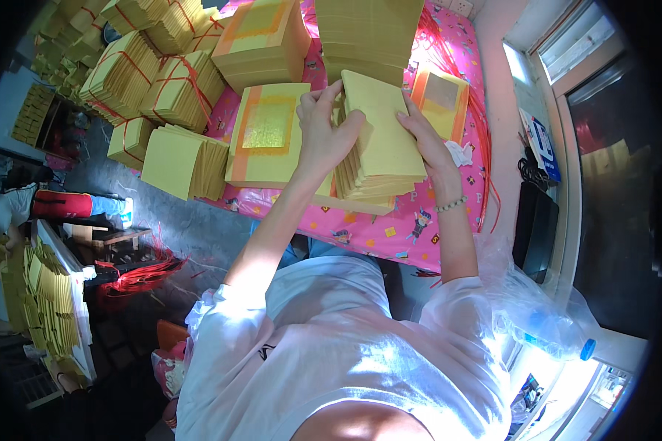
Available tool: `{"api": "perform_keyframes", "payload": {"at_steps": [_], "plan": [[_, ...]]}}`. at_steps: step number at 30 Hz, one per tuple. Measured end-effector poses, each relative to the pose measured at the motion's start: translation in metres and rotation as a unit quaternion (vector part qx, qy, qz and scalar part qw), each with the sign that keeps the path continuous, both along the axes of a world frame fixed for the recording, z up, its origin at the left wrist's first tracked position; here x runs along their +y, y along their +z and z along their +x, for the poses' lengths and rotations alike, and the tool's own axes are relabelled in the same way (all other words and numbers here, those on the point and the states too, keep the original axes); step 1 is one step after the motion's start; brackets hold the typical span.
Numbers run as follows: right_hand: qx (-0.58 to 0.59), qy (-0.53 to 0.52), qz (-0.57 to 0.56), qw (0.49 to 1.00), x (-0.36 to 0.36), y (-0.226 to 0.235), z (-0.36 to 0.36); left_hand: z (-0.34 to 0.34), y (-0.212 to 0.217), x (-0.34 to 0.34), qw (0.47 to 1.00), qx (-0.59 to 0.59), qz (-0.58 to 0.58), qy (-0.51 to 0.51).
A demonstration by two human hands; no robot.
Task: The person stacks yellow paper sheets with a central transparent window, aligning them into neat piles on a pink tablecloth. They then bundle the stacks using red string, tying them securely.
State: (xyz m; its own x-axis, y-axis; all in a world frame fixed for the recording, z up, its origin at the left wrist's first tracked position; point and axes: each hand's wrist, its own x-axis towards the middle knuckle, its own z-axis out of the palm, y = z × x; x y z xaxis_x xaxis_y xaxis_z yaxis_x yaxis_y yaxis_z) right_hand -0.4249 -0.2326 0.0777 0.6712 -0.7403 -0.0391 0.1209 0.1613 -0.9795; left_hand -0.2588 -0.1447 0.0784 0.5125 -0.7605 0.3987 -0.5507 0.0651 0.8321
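Note:
Between my hands a thick stack of yellow paper [381, 131] stands tilted above the pink patterned table. My left hand [326, 134] grips its left side, fingers bent at the upper corner and thumb against the edge. Along the right edge my right hand [429, 147] presses with its fingers, a beaded bracelet on the wrist. The sheets fan out unevenly at the stack's lower end. Left of it lies a pile of paper with an orange border and gold square [265, 132]. A similar orange-bordered sheet [441, 99] lies to the right, partly hidden by my right hand.
Tall yellow paper stacks [368, 33] stand at the back; bundles tied with red strips [180, 88] crowd the left. Red strips [478, 125] hang along the table's right edge. A plastic bottle [552, 334] lies at the lower right. Another person [15, 209] is at the far left.

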Motion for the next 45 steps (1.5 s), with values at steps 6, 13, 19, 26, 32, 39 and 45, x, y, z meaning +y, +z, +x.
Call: {"api": "perform_keyframes", "payload": {"at_steps": [6,13,19,26,32,39,45], "plan": [[0.023,0.000,-0.017,1.000,-0.003,-0.003,0.004,0.015,0.026,0.000,0.988,0.056,0.118,-0.088],[0.017,-0.018,-0.043,0.999,0.003,-0.001,0.006,0.021,0.034,-0.002,0.974,0.137,0.111,-0.144],[0.008,-0.014,-0.040,0.999,0.002,-0.002,0.004,0.021,0.043,-0.002,0.965,0.105,0.150,-0.189],[0.044,-0.025,-0.078,0.996,0.003,-0.004,0.004,0.008,0.035,0.001,0.968,0.105,0.130,-0.190],[0.024,-0.024,-0.065,0.997,0.000,-0.008,0.004,0.006,0.026,0.004,0.982,0.100,0.080,-0.139],[0.031,-0.031,-0.050,0.998,0.005,-0.006,0.003,-0.006,0.018,0.019,0.994,0.012,0.072,-0.079],[-0.020,-0.021,-0.010,1.000,0.010,-0.001,-0.007,-0.006,-0.015,0.011,0.982,0.143,-0.042,-0.112]]}}
